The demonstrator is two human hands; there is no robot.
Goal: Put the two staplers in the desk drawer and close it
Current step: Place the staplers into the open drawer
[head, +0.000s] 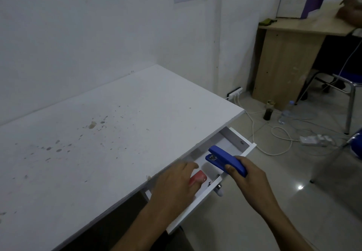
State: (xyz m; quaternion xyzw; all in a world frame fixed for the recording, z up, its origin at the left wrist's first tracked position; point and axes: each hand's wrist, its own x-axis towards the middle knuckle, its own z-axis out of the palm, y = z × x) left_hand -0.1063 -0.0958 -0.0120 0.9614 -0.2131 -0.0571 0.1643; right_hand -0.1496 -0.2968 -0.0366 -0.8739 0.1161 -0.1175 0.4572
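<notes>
The white desk drawer [238, 140] stands pulled out under the front edge of the white desk [109, 133]. My left hand [174, 184] is inside the drawer, fingers wrapped over a red stapler [198, 178], of which only the front end shows. My right hand [248, 180] grips the back end of a blue stapler [225, 158] and holds it tilted just above the drawer's middle, its jaw slightly apart and pointing toward the desk.
The drawer front has a round white knob [219, 190] below my right hand. On the floor to the right lie white cables [278, 139], a power strip [313, 140], two bottles [284, 113] and a chair leg [325, 164]. A wooden desk [284, 59] stands at the back right.
</notes>
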